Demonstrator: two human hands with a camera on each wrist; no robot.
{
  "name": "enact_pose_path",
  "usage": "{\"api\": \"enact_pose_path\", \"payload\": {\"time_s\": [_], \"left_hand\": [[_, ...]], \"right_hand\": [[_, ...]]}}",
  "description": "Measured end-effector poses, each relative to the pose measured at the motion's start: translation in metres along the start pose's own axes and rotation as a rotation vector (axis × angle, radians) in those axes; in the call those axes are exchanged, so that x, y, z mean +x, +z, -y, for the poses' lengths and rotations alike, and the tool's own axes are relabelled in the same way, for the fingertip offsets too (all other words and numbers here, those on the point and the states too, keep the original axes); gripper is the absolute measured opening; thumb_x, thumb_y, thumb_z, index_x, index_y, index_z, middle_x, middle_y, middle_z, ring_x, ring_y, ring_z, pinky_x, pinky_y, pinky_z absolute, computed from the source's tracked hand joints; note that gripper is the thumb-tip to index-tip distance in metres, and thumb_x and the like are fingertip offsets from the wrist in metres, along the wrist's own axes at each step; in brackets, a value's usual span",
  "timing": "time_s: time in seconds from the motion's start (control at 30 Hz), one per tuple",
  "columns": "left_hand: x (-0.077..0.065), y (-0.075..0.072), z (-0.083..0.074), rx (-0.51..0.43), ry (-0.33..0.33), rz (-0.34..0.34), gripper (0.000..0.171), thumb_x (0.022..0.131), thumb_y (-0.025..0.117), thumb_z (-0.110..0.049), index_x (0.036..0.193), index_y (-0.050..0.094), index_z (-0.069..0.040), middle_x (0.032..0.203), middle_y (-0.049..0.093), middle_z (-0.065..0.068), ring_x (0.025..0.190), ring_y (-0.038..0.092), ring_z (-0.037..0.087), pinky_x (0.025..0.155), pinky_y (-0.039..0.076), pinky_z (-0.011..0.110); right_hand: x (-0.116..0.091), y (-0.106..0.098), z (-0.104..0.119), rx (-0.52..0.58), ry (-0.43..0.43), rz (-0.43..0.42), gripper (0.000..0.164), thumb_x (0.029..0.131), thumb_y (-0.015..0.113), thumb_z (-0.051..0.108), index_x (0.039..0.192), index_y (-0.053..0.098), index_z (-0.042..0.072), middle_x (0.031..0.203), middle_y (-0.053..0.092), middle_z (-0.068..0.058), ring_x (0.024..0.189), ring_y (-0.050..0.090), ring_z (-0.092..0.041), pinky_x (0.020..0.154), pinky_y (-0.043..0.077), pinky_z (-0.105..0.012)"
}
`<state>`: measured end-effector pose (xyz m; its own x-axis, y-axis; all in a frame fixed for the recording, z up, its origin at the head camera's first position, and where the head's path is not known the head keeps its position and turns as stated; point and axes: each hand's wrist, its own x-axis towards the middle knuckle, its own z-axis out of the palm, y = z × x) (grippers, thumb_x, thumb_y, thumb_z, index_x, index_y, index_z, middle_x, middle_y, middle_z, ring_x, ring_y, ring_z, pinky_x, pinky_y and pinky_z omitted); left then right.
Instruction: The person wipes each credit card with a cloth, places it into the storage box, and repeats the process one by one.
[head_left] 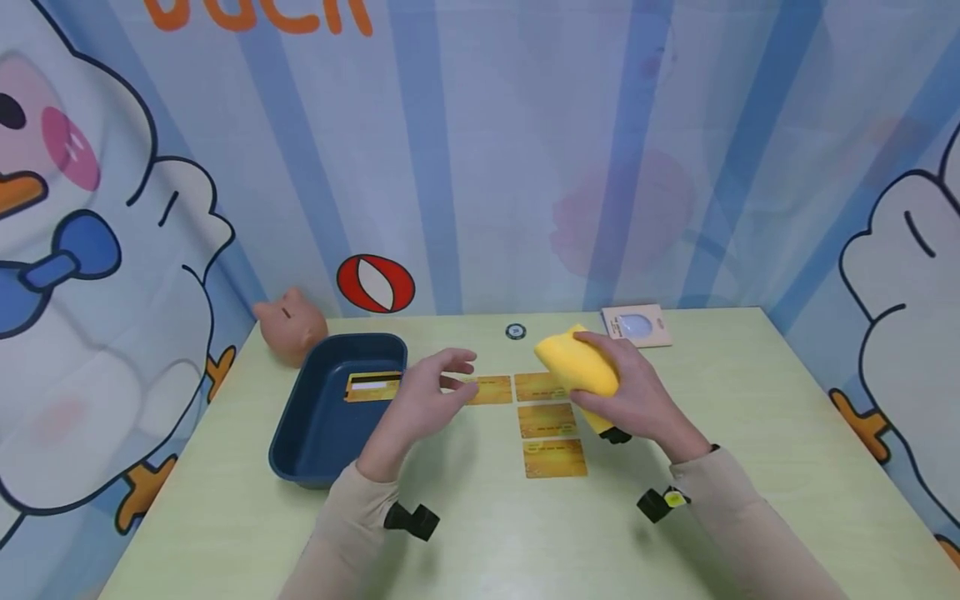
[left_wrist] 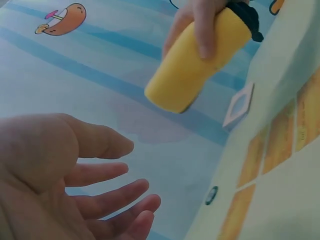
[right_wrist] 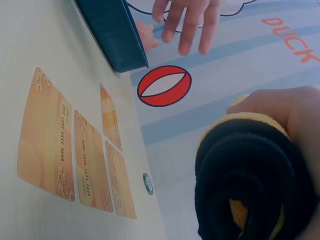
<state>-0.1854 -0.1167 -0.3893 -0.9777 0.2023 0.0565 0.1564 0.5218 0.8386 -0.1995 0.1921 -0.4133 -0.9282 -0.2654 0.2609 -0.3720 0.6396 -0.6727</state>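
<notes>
My right hand grips a soft yellow roll with a black end, thumb and fingers curled round its sides. In the right wrist view the black end shows layered, rolled cloth. The roll is held over the table, above the gold bank cards. My left hand hovers by the right rim of a dark blue tray, its fingers loosely bent and nothing in them. Inside the tray a gold card lies with its black stripe up. Several more gold cards lie face up in the middle of the table, partly overlapped by the hands.
A pink piggy bank stands behind the tray at the back left. Near the back edge lies a small round chip. A flat pale pink box with an oval on it lies at the back right. A printed cloth backdrop rises behind the table.
</notes>
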Motion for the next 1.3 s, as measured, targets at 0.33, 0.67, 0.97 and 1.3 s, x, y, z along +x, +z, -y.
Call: {"api": "enact_pose_path", "payload": {"time_s": [0.33,0.67,0.97,1.3], "left_hand": [[0.011,0.027,0.036,-0.047,-0.029,-0.068,0.035,0.098,0.074,-0.014,0.132,0.069,-0.007,0.126,0.072,0.016,0.104,0.070,0.029,0.082,0.061,0.039],[0.027,0.050,0.067,0.022,-0.093,-0.169,0.044,0.090,0.079,-0.006,0.132,0.067,0.002,0.131,0.069,0.021,0.103,0.067,0.034,0.089,0.057,0.046],[0.039,0.058,0.077,0.184,-0.010,-0.199,0.053,0.088,0.077,-0.004,0.138,0.061,0.004,0.138,0.064,0.024,0.132,0.056,0.044,0.114,0.042,0.056],[0.046,0.063,0.081,0.250,-0.043,-0.160,0.056,0.090,0.077,-0.002,0.143,0.059,-0.002,0.138,0.068,0.017,0.127,0.061,0.038,0.108,0.040,0.052]], "right_hand": [[-0.002,0.000,-0.003,0.008,0.008,0.005,0.076,0.088,0.082,0.024,0.156,0.049,0.020,0.139,0.055,-0.016,0.100,0.054,-0.030,0.076,0.048,-0.042],[-0.002,0.004,0.002,0.021,0.021,0.024,0.075,0.089,0.081,0.025,0.156,0.049,0.020,0.139,0.056,-0.016,0.101,0.053,-0.029,0.075,0.048,-0.042],[-0.001,0.006,0.001,0.025,0.024,0.012,0.074,0.088,0.081,0.022,0.155,0.050,0.019,0.139,0.056,-0.016,0.100,0.054,-0.030,0.076,0.048,-0.042],[-0.001,0.008,0.000,0.015,0.023,0.014,0.075,0.087,0.083,0.022,0.155,0.050,0.020,0.136,0.057,-0.016,0.098,0.054,-0.030,0.074,0.048,-0.040]]}}
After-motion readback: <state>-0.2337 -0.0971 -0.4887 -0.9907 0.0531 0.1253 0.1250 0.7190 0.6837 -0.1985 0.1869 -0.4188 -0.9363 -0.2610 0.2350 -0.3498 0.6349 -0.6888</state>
